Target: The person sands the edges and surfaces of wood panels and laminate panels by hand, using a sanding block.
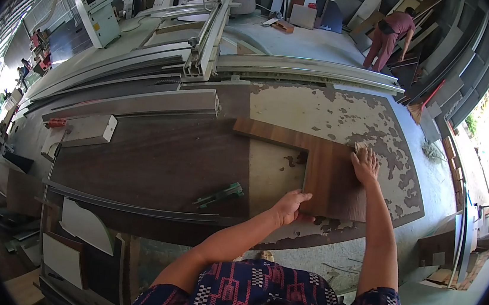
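An L-shaped brown wood-grain board (336, 189) lies on the worn worktable, its narrow arm reaching to the upper left. My left hand (291, 207) grips the board's lower left edge, thumb on top and fingers underneath. At the upper right edge of the board, my right hand (366, 166) rests flat with its fingers stretched out. A small pale tan patch shows right at those fingertips. To the left of the board, a green tool (218, 195) lies on the dark part of the tabletop.
The worktable (155, 155) has a dark left side and a peeling pale right side. A long metal profile (142, 107) and a white box-like piece (89, 130) lie at its left. Behind stand a sliding rail (307, 70) and a machine cabinet (98, 15). A person (390, 38) bends at the back right.
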Demonstrator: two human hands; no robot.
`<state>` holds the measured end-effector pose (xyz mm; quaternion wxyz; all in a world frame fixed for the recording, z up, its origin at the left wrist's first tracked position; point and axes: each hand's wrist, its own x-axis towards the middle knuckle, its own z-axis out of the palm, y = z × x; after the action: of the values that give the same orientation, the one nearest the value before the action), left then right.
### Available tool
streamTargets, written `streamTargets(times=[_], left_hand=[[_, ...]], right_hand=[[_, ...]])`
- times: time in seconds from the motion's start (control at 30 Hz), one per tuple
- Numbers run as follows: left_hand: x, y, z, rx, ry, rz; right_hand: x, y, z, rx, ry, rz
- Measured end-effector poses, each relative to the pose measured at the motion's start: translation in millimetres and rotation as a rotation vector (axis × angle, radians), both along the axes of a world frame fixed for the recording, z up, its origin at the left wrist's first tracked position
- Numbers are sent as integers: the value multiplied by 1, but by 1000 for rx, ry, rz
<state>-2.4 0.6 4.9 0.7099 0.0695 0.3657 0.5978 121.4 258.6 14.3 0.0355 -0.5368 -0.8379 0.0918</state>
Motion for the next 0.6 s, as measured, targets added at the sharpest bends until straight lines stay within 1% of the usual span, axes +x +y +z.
streamTargets(times=[0.03,0.07,0.13,0.2,0.27,0.3,0.4,0.43,0.53,0.6], left_hand=[[-1,0,0,11,-27,-15],[-2,0,1,20,-54,-33],[-2,-1,7,-4,-9,-22],[-2,1,14,-2,1,-21],[-2,0,18,20,-27,-38],[-1,-2,25,32,2,-42],[-2,2,13,116,-168,-36],[-2,1,12,82,-86,-37],[-3,0,13,18,-13,-63],[-3,1,11,26,-10,-56]], right_hand=[[14,-10,5,7,17,7],[25,-22,3,23,16,64],[37,-53,0,54,16,174],[39,-101,20,59,-9,300],[38,-138,27,75,44,487],[34,-156,34,48,51,541],[35,-176,40,-3,53,675],[36,-177,40,-14,55,720],[41,-136,32,-7,31,562],[39,-92,24,27,26,361]])
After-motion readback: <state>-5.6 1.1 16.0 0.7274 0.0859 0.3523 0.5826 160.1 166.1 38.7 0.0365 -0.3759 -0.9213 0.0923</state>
